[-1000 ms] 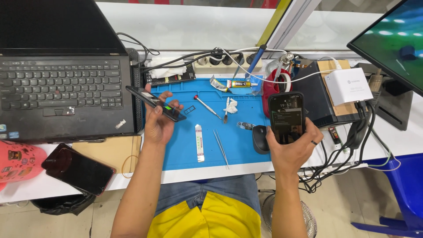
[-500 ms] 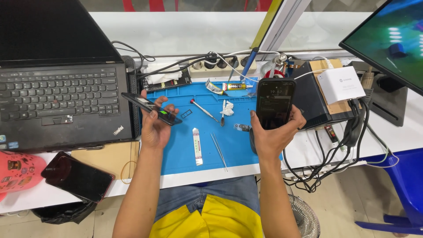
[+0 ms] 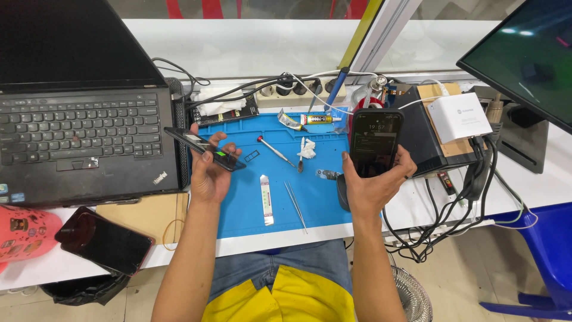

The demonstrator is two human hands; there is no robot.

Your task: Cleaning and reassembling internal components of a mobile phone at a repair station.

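My right hand [image 3: 372,185] holds a black smartphone [image 3: 375,142] upright over the right side of the blue work mat [image 3: 316,197]; its screen is lit and faces me. My left hand [image 3: 210,173] grips a second dark phone [image 3: 199,146], tilted nearly edge-on, above the mat's left edge beside the laptop [image 3: 77,137]. On the mat between my hands lie a small screwdriver with a red tip [image 3: 275,150], tweezers [image 3: 295,206], a white flat strip [image 3: 266,200], a small card tray [image 3: 252,155] and a crumpled white scrap [image 3: 308,150].
A glue tube [image 3: 316,119] and power strip [image 3: 280,92] sit at the mat's far edge. A black box with a white charger [image 3: 459,116] and tangled cables [image 3: 453,220] lie right, under a monitor [image 3: 524,59]. Another dark phone [image 3: 104,240] and a pink object [image 3: 21,232] lie left.
My right hand has carried the lit phone a little up and left, closer to the mat's middle. My left hand keeps its phone in much the same place.
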